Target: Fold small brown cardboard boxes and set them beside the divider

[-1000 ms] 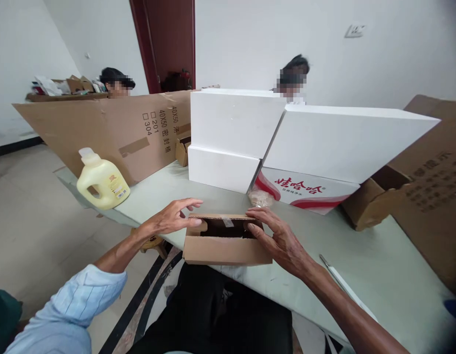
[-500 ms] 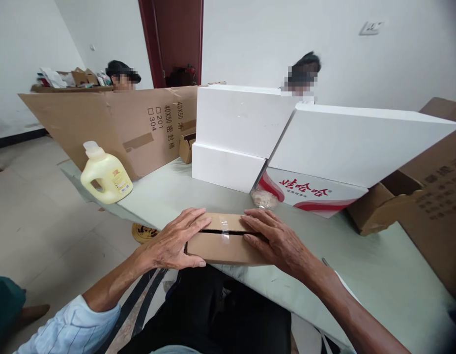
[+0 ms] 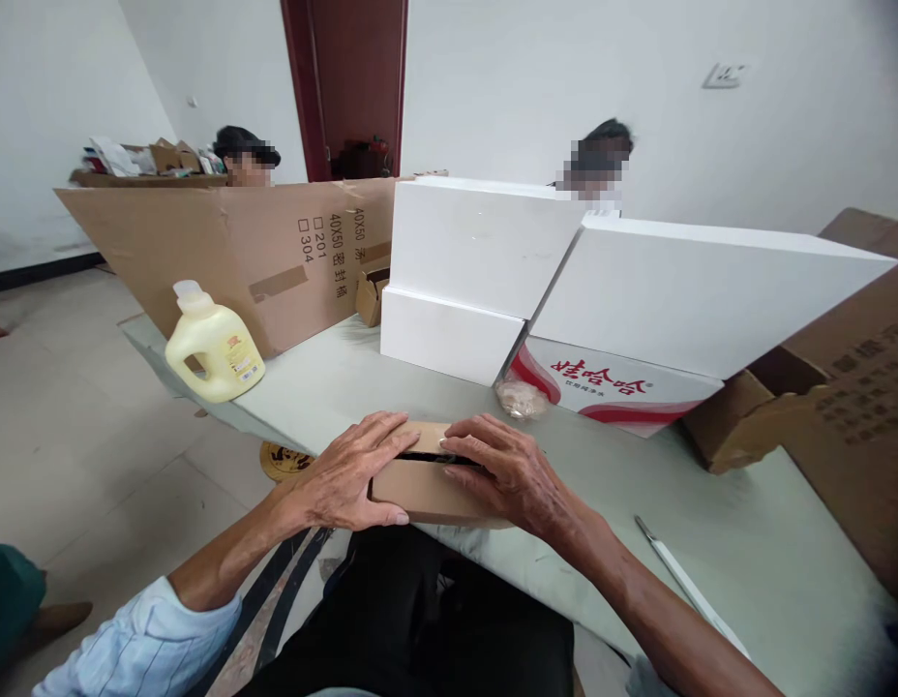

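Observation:
A small brown cardboard box lies at the near edge of the pale green table, its top flaps folded down. My left hand grips the box's left end, fingers on top and thumb along the front face. My right hand lies flat on the right part of the lid, fingers reaching to the middle seam. A strip of clear tape on the seam is mostly hidden under my fingers.
A yellow detergent jug stands at the table's left corner. White foam blocks, a red-printed white carton and large cardboard sheets line the back. A thin metal blade lies to the right. Two people sit behind the barrier.
The box flaps, open a second ago, are now pressed shut. My left hand moved onto the box's left end and my right hand slid leftward over the seam.

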Available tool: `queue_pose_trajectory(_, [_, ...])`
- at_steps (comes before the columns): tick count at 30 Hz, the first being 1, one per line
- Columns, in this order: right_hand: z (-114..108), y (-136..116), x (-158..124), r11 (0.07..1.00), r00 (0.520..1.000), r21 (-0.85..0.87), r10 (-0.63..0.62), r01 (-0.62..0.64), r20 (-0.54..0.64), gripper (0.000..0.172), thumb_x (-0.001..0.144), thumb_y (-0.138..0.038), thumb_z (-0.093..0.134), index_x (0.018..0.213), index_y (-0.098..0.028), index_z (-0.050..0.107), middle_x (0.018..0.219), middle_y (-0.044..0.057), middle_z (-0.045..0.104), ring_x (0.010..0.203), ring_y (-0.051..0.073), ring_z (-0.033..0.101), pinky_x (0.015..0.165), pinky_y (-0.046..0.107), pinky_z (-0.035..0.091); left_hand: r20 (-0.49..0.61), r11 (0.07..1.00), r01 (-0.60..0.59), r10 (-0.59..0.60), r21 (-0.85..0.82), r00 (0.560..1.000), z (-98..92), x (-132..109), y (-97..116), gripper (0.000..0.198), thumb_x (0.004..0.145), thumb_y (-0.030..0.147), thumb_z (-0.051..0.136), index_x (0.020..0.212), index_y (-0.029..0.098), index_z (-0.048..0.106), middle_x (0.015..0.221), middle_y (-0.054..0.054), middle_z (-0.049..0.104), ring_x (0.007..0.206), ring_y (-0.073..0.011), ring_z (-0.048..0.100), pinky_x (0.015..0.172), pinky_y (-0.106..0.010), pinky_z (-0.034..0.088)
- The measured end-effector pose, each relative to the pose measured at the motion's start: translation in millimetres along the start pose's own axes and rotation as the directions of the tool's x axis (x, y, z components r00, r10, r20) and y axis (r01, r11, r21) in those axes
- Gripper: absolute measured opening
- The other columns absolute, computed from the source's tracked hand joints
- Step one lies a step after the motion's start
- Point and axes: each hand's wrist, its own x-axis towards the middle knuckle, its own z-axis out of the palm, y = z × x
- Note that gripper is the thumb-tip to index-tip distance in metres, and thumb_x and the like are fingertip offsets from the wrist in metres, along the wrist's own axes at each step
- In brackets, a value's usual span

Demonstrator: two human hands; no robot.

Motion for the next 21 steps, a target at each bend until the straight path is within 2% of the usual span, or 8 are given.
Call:
queue_pose_trajectory(3, [-13,5,-4,0.999,0.999,0.018,0.045,-0.046,0.030,0.031,0.106,-0.042,0.066,0.132,-0.025,0.070,0.126,0.014,0.073,0.108,0.028,0.072,0.089,0.043,0.062,-0.010,1.000,-0.004,0.004,-0.016,1.000,0.0,1,-2,0.105,0.083,0.049,0.088,0.170,0.027,0.034,0.174,-0.018,0.038,0.160,-0.0433,0.035,0.128,-0.064,0.039])
queue_pose_trajectory(8, [-27,15,-11,0.989,0.989,-0.074,0.132,-0.126,0.074,0.025,0.104,-0.029,0.063,0.126,-0.026,0.072,0.123,0.013,0.074,0.107,0.029,0.072,0.085,0.043,0.062,-0.016,0.999,-0.011,0.010,-0.043,1.000,0.7,2,-3,0.111,0.083,0.048,0.089,0.172,0.026,0.027,0.172,-0.018,0.041,0.159,-0.0423,0.037,0.129,-0.062,0.039])
queue_pose_trajectory(11, [-19,17,-11,0.983,0.987,-0.149,0.119,-0.103,0.104,0.019,0.103,-0.023,0.062,0.120,-0.024,0.072,0.117,0.011,0.075,0.100,0.027,0.071,0.078,0.038,0.059,0.001,0.999,-0.007,0.007,-0.046,1.000,0.8,3,-1,0.119,0.081,0.046,0.091,0.174,0.026,0.018,0.172,-0.019,0.040,0.159,-0.0419,0.037,0.129,-0.062,0.038])
queue_pose_trajectory(15, [-3,18,-6,0.959,0.995,-0.280,0.068,-0.043,0.079,0.015,0.105,-0.022,0.060,0.115,-0.022,0.071,0.109,0.010,0.076,0.094,0.025,0.068,0.075,0.036,0.054,0.030,0.999,0.021,-0.020,-0.039,0.999,0.8,4,2,0.129,0.079,0.048,0.093,0.175,0.025,0.011,0.173,-0.021,0.036,0.161,-0.0430,0.034,0.129,-0.064,0.038])
queue_pose_trajectory(21, [4,18,-3,0.932,0.999,-0.361,-0.018,0.032,0.042,0.019,0.112,-0.027,0.053,0.107,-0.022,0.070,0.101,0.008,0.074,0.088,0.023,0.064,0.071,0.035,0.049,0.060,0.998,0.047,-0.044,-0.052,0.997,0.7,5,3,0.137,0.078,0.050,0.094,0.176,0.026,0.002,0.178,-0.023,0.026,0.164,-0.0438,0.028,0.130,-0.065,0.036])
